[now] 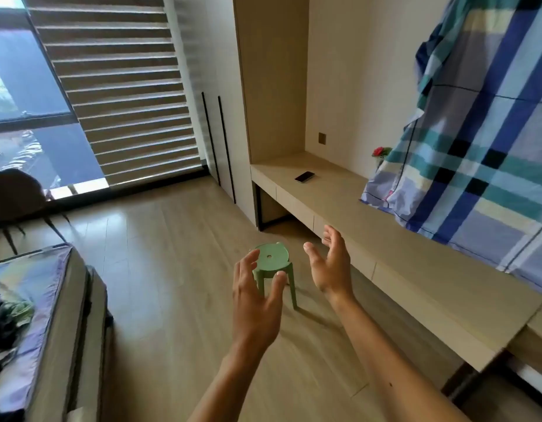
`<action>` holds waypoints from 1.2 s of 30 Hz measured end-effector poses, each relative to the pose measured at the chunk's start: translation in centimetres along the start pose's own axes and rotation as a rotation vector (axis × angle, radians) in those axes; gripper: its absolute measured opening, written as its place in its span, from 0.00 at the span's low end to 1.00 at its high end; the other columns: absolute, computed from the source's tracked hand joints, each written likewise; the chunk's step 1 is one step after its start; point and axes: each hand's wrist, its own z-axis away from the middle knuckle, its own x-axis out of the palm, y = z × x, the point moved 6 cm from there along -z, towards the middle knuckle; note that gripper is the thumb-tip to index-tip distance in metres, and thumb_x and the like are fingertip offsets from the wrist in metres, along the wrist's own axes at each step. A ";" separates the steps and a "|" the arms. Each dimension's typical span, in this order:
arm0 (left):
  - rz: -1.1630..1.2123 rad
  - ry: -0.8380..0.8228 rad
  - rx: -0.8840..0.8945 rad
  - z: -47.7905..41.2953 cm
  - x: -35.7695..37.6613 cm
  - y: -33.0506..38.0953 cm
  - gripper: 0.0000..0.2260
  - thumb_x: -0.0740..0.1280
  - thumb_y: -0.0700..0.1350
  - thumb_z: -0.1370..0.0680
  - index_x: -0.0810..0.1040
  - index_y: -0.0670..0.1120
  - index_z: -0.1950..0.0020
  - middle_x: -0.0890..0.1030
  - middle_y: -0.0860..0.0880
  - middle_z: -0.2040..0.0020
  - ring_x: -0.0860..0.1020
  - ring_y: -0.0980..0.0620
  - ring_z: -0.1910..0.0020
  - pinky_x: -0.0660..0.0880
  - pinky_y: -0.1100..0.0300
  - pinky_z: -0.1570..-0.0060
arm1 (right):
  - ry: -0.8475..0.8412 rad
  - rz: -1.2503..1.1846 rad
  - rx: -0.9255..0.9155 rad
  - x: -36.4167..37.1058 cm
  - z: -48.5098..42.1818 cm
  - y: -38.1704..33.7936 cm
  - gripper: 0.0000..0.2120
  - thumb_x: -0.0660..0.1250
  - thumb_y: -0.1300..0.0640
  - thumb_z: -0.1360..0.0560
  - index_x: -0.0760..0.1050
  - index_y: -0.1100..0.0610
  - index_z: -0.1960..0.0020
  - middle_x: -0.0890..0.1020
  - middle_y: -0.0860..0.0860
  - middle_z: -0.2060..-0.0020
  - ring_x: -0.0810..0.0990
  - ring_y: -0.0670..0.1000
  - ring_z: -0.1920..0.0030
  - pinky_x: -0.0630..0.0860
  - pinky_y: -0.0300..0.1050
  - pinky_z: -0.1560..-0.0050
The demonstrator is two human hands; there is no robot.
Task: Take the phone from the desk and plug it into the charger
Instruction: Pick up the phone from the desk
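Lying flat near the desk (415, 269) edge, phone (304, 176); both hands' fingers spread, empty.

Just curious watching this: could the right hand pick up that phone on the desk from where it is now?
Probably not yet. The right hand is open and empty, well short of the phone farther along the desk. Nothing blocks the path, though.

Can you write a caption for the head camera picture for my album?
Two empty hands reach toward a phone lying on the desk.
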 end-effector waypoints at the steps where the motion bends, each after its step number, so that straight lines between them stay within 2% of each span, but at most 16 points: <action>1: 0.011 0.013 0.005 -1.6 0.4 -0.4 0.25 0.69 0.50 0.23 0.68 0.50 0.28 0.70 0.59 0.36 0.71 0.59 0.36 0.71 0.67 0.44 | -0.017 -0.013 -0.006 0.9 -1.6 0.0 0.31 0.68 0.51 0.20 0.63 0.55 0.20 0.73 0.55 0.24 0.73 0.54 0.26 0.70 0.45 0.33; 4: -0.010 0.019 -0.042 -6.6 1.7 -2.3 0.24 0.69 0.51 0.23 0.69 0.51 0.28 0.70 0.60 0.37 0.71 0.60 0.38 0.70 0.67 0.44 | -0.053 0.011 0.025 3.6 -5.9 0.7 0.31 0.68 0.50 0.20 0.64 0.55 0.20 0.73 0.54 0.24 0.73 0.54 0.26 0.71 0.46 0.33; 8: 0.029 0.003 -0.064 -12.7 4.1 -5.4 0.21 0.69 0.52 0.23 0.71 0.53 0.31 0.72 0.61 0.39 0.73 0.67 0.43 0.71 0.77 0.55 | -0.082 0.025 0.034 8.0 -11.5 1.8 0.31 0.69 0.49 0.20 0.64 0.53 0.21 0.74 0.53 0.24 0.73 0.53 0.26 0.71 0.43 0.37; 10: 0.043 -0.009 -0.084 -16.2 5.5 -7.5 0.21 0.69 0.52 0.23 0.71 0.53 0.31 0.73 0.60 0.38 0.73 0.68 0.43 0.71 0.78 0.56 | -0.078 0.040 0.046 10.5 -14.5 2.8 0.31 0.69 0.49 0.20 0.64 0.53 0.21 0.74 0.53 0.24 0.73 0.54 0.26 0.71 0.41 0.40; 13: 0.074 -0.040 -0.101 -21.9 7.5 -10.6 0.21 0.69 0.53 0.23 0.71 0.53 0.31 0.75 0.57 0.36 0.74 0.62 0.41 0.72 0.76 0.52 | -0.066 0.067 0.069 14.3 -19.4 4.3 0.31 0.69 0.48 0.20 0.64 0.52 0.21 0.73 0.53 0.24 0.74 0.54 0.26 0.72 0.35 0.46; 15: 0.098 -0.054 -0.119 -26.2 8.5 -12.7 0.22 0.68 0.53 0.23 0.71 0.53 0.31 0.75 0.55 0.35 0.74 0.58 0.38 0.75 0.64 0.42 | -0.059 0.080 0.096 16.7 -22.9 5.2 0.31 0.68 0.48 0.20 0.64 0.53 0.20 0.73 0.53 0.24 0.74 0.54 0.26 0.71 0.32 0.50; 17: 0.118 -0.070 -0.113 -31.1 9.3 -14.2 0.21 0.68 0.53 0.23 0.72 0.53 0.31 0.75 0.57 0.37 0.74 0.57 0.37 0.76 0.53 0.38 | -0.046 0.076 0.108 18.9 -26.7 5.6 0.31 0.68 0.49 0.20 0.63 0.53 0.20 0.73 0.53 0.24 0.74 0.54 0.26 0.72 0.34 0.49; 18: 0.117 -0.079 -0.113 -33.6 9.7 -14.8 0.21 0.68 0.53 0.23 0.72 0.53 0.31 0.74 0.57 0.37 0.74 0.57 0.36 0.76 0.51 0.37 | -0.033 0.079 0.121 20.0 -28.6 5.8 0.30 0.68 0.49 0.20 0.63 0.53 0.20 0.73 0.54 0.24 0.74 0.54 0.27 0.73 0.35 0.47; 22: 0.114 -0.146 -0.092 -42.5 11.4 -16.8 0.21 0.68 0.55 0.24 0.71 0.54 0.32 0.75 0.59 0.38 0.74 0.60 0.38 0.76 0.54 0.39 | 0.002 0.067 0.152 24.1 -35.4 6.0 0.30 0.69 0.50 0.20 0.63 0.53 0.21 0.74 0.53 0.24 0.74 0.54 0.27 0.73 0.44 0.38; 28: 0.126 -0.259 -0.079 -54.0 16.7 -20.5 0.22 0.67 0.55 0.23 0.71 0.55 0.31 0.75 0.58 0.37 0.74 0.61 0.37 0.73 0.63 0.46 | 0.059 0.054 0.203 29.4 -46.9 8.7 0.30 0.69 0.52 0.20 0.64 0.55 0.21 0.74 0.54 0.25 0.74 0.54 0.27 0.73 0.46 0.34; 31: 0.123 -0.292 -0.087 -58.6 19.4 -22.3 0.21 0.67 0.53 0.23 0.71 0.54 0.31 0.75 0.57 0.36 0.73 0.60 0.36 0.72 0.64 0.46 | 0.075 0.039 0.216 31.6 -51.9 10.4 0.30 0.70 0.53 0.20 0.64 0.56 0.21 0.75 0.56 0.26 0.75 0.55 0.28 0.73 0.44 0.37; 36: 0.092 -0.322 -0.081 -69.3 25.2 -24.8 0.21 0.67 0.52 0.22 0.71 0.52 0.30 0.75 0.56 0.36 0.74 0.58 0.36 0.75 0.58 0.42 | 0.092 0.021 0.253 35.6 -62.9 13.8 0.29 0.70 0.55 0.21 0.66 0.59 0.22 0.77 0.58 0.28 0.77 0.56 0.30 0.73 0.45 0.37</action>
